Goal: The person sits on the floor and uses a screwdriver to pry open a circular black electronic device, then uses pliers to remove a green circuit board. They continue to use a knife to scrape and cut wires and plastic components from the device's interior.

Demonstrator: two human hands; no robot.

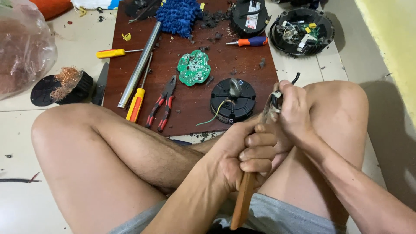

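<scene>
I sit cross-legged on the floor with both hands over my lap. My left hand (242, 151) is clenched around the wooden handle (242, 201) of a tool whose metal end reaches up toward my right hand. My right hand (294, 112) grips a small bundle of black and white wires (277, 96), one black wire end (296, 78) curling out above the fingers. Just beyond the hands, a round black motor part (232, 100) with yellow-green leads rests on the dark red board (190, 108).
On the board lie a green circuit board (193, 67), red-black pliers (162, 104), a metal tube (139, 65), yellow screwdrivers (136, 104), an orange-blue screwdriver (250, 42) and a blue mop head (177, 16). A black housing (302, 31) sits far right; copper wire (65, 82) lies at the left.
</scene>
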